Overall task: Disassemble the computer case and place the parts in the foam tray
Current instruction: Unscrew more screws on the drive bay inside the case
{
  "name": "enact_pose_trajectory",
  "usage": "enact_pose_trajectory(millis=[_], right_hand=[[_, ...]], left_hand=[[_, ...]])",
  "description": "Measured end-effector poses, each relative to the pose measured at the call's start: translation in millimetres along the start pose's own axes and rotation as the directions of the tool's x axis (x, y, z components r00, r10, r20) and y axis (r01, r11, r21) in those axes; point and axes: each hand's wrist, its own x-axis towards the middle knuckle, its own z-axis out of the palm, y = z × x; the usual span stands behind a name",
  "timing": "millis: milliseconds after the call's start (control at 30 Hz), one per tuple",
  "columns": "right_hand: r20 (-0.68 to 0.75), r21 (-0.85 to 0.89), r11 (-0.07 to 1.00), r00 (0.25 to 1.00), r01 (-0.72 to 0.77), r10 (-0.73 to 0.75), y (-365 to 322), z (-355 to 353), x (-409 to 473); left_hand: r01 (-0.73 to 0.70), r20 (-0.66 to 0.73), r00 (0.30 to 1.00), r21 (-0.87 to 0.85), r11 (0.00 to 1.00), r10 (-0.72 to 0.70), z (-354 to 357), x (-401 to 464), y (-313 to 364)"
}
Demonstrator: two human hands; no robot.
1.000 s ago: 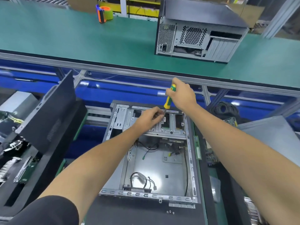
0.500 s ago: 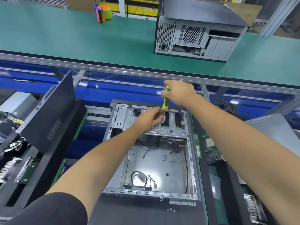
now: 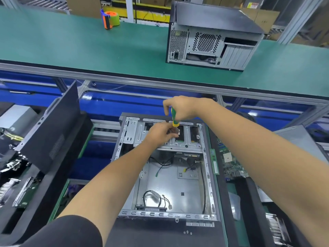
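- Holding a green and yellow screwdriver [image 3: 174, 118] upright, the right hand [image 3: 183, 108] grips it over the open computer case [image 3: 167, 175].
- Left hand [image 3: 158, 133] pinches the screwdriver's tip at the case's far end.

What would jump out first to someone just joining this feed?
The open computer case at centre, stripped to loose cables, with both hands working at its far bracket: the right hand grips a green and yellow screwdriver upright, and the left hand pinches something small at its tip. Behind, a second closed case stands on the green conveyor.
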Motion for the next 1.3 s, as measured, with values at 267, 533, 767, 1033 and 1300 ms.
enact_pose_trajectory(millis=[267,533,767,1033,1300], right_hand=[[-0.062,-0.278,0.947,0.987,-0.159,0.148,-11,-12,3],[0.018,-0.230,0.956,0.981,-0.184,0.194,-8,-14,4],[0.056,-0.223,0.974,0.998,-0.029,0.042,9,-8,-9],[-0.109,0.185,0.974,0.983,-0.127,0.149,16,1,-8],[-0.162,-0.144,0.928,0.934,-0.343,0.320,3,0,-6]], left_hand=[[-0.001,-0.001,1.000,0.021,1.000,0.001,0,0,0],[0.012,-0.024,1.000,0.053,0.999,-0.011,2,0,-3],[0.023,-0.030,0.999,0.021,1.000,-0.023,3,1,-2],[0.027,-0.022,0.999,0.001,1.000,-0.027,1,0,0],[0.015,-0.016,1.000,0.007,1.000,-0.015,1,0,1]])
